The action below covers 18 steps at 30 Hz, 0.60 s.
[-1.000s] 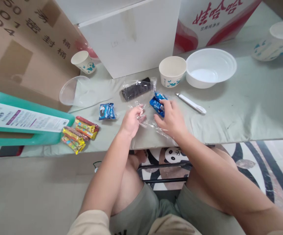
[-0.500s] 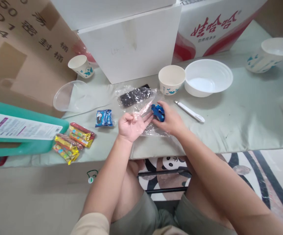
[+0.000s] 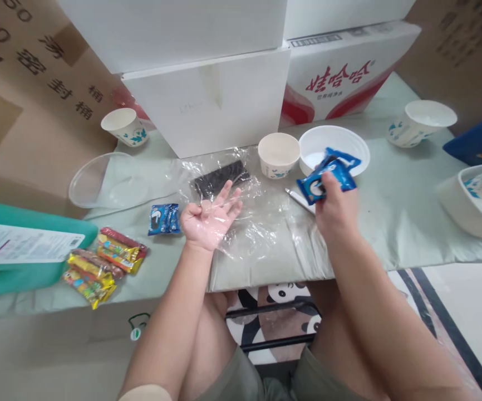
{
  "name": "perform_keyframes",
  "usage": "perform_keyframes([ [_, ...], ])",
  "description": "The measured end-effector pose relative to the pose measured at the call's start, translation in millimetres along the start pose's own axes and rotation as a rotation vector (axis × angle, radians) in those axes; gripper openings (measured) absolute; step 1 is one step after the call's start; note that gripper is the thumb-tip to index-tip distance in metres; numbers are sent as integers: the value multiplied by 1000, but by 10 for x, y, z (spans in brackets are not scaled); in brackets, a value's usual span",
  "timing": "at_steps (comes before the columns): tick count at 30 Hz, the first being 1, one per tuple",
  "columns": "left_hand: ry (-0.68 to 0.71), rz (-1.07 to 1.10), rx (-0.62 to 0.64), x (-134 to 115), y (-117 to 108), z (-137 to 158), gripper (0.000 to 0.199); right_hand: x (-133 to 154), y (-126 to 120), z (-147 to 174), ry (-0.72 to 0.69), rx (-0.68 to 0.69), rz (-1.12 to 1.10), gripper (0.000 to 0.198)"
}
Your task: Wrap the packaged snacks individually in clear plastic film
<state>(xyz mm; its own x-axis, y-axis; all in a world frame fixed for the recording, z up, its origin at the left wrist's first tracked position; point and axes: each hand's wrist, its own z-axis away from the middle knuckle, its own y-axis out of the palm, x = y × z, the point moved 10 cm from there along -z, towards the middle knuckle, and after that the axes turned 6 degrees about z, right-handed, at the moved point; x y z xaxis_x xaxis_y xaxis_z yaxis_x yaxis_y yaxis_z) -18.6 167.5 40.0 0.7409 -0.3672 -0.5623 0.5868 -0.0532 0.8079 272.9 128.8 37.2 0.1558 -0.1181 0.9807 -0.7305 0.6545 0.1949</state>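
My right hand [image 3: 339,209] is closed around blue snack packets [image 3: 328,175], raised over the near side of a white plastic bowl [image 3: 353,145]. Palm up, my left hand [image 3: 210,220] touches a crinkled clear plastic bag [image 3: 253,234]; thumb and index finger look pinched on the film while the other fingers spread. Behind that hand a dark tray or block [image 3: 214,181] lies under clear film. More blue packets [image 3: 163,218] rest left of my left hand. A white pen-like cutter [image 3: 299,199] lies partly hidden behind my right hand.
A paper cup [image 3: 278,159] stands beside the bowl, another paper cup [image 3: 126,128] at the back left. Yellow and red wrapped sticks [image 3: 103,259] lie near a green jug [image 3: 36,278]. A clear lid [image 3: 103,184] lies left. White boxes [image 3: 207,106] line the back.
My right hand has moved right and up with the blue packets, from beside my left fingers to over the bowl. My left hand's fingers have spread. The view has shifted.
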Motion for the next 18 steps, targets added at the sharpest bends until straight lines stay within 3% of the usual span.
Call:
perform_keyframes([
  [2, -26, 1, -6, 43, 2, 4, 35, 107, -169, -166, -24, -124, -76, 40],
  [4, -42, -7, -12, 77, 10, 9, 34, 172, -232, -289, -33, -144, -99, 39],
  [7, -71, -5, 4, 126, 44, 9, 34, 168, -203, -304, -26, -62, -39, 37],
  [10, -110, 5, 53, 179, 110, 15, 33, 88, -125, -101, -25, 19, 26, 40],
  [15, -192, -9, 124, 297, 207, 62, 39, -146, 346, 358, 14, 399, 160, 70],
  [17, -209, -45, 137, 317, 217, 87, 43, -262, 407, 431, 66, 422, 205, 76],
  [18, -209, -71, 138, 309, 211, 96, 46, -313, 419, 443, 95, 421, 228, 68],
])
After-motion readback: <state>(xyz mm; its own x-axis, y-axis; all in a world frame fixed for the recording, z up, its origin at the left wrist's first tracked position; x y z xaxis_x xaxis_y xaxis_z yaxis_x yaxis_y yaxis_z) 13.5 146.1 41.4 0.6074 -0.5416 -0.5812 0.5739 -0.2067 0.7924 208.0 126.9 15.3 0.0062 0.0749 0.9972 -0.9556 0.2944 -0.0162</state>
